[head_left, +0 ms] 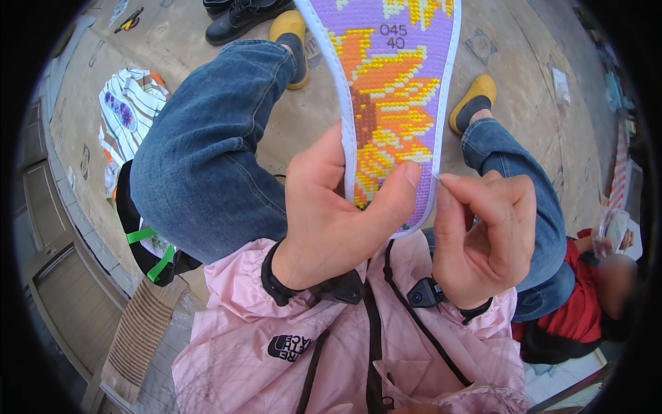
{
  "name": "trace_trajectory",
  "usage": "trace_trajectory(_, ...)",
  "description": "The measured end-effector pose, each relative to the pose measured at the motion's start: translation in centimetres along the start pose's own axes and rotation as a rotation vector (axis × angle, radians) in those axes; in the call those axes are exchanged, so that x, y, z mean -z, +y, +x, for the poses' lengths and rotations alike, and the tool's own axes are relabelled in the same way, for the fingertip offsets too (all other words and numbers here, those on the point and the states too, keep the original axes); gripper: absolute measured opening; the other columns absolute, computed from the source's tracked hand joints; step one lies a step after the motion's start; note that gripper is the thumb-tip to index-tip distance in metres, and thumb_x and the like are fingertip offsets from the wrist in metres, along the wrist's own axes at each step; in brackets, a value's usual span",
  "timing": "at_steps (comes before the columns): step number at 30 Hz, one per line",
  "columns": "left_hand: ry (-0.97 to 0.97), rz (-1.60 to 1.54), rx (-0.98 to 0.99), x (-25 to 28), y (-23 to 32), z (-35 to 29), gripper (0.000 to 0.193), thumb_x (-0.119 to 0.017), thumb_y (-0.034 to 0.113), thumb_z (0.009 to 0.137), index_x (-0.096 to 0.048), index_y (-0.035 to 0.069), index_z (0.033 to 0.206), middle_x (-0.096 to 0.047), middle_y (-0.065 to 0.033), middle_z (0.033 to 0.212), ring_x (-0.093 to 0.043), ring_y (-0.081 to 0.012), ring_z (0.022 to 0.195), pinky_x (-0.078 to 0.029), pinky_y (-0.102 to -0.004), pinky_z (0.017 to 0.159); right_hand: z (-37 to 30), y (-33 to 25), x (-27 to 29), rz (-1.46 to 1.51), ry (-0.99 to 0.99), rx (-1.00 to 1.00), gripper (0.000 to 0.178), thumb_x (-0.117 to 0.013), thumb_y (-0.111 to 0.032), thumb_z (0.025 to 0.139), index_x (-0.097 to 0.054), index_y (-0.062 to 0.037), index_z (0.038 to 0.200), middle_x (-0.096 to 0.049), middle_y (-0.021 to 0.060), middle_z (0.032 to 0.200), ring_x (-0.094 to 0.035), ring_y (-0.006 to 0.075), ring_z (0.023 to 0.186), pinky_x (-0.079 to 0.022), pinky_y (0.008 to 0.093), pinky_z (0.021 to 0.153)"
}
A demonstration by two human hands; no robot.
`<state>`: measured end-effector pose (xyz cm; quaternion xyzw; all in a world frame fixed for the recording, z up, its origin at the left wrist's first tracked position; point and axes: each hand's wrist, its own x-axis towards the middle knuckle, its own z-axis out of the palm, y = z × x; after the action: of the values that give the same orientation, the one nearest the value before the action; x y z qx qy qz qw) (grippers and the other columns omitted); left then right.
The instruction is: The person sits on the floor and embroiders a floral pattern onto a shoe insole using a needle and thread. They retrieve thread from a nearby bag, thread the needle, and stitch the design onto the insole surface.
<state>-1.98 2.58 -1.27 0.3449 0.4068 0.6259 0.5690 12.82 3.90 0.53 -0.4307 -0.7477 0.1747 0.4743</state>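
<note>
My left hand [338, 214] holds an embroidered shoe insole [396, 93] upright in front of me, its thumb pressed flat on the stitched face and its fingers behind. The insole has a lilac ground, an orange and yellow flower pattern and a white bound edge. At its lower right edge, my right hand [486, 231] pinches thumb and forefinger together on a thin, pale needle [436, 177], of which only a short bit shows. The other right fingers are curled in. Any thread is too fine to make out.
Dark shoes [241, 21] and scissors [129, 20] lie on the brown floor covering ahead. To the left are a striped cloth bag [131, 103] and a black bag with green straps [148, 234]. A person in red [576, 300] sits close on my right.
</note>
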Motion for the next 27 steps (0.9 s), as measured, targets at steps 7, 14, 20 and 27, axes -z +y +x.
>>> trace_trajectory(7, 0.008, 0.024, -0.025, -0.1, -0.2, 0.1, 0.032, -0.067, 0.004, 0.088, -0.058, -0.005, 0.118, -0.067, -0.0052, 0.101, -0.062, -0.0067, 0.086, -0.051, -0.0216, 0.073, 0.0, 0.0, -0.1, 0.01, 0.006, -0.025, 0.029, -0.074, 0.017, 0.069, -0.07, 0.0022, 0.094, -0.05, 0.0069, 0.075, -0.043, 0.0101, 0.049, -0.027, 0.0248, 0.043)
trace_trajectory(14, 0.011, 0.024, -0.013, -0.2, 0.0, 0.1, 0.033, -0.068, 0.003, 0.088, -0.059, -0.005, 0.118, -0.067, -0.0051, 0.101, -0.062, -0.0066, 0.086, -0.051, -0.0219, 0.073, 0.0, 0.1, -0.2, 0.003, 0.015, -0.025, 0.029, -0.073, 0.017, 0.068, -0.07, 0.0021, 0.093, -0.05, 0.0068, 0.074, -0.042, 0.0101, 0.049, -0.027, 0.0245, 0.043)
trace_trajectory(20, 0.019, 0.088, -0.068, -0.3, -0.1, 0.3, 0.028, -0.067, 0.002, 0.086, -0.061, -0.005, 0.113, -0.068, -0.005, 0.097, -0.062, -0.006, 0.083, -0.05, -0.0215, 0.07, -0.1, 0.0, 0.0, -0.035, -0.009, -0.064, 0.027, -0.072, 0.016, 0.068, -0.07, 0.0016, 0.092, -0.049, 0.007, 0.073, -0.045, 0.0123, 0.052, -0.03, 0.0255, 0.045)
trace_trajectory(27, 0.053, 0.659, -0.386, 0.0, -1.4, 1.0, 0.015, -0.07, -0.003, 0.073, -0.066, 0.001, 0.087, -0.061, -0.0088, 0.071, -0.061, -0.017, 0.058, -0.047, -0.0271, 0.053, 0.0, -0.1, -0.4, -0.133, -0.079, -0.161, 0.023, -0.069, 0.015, 0.067, -0.067, 0.0015, 0.085, -0.047, 0.0094, 0.07, -0.05, 0.0208, 0.056, -0.036, 0.0284, 0.048)
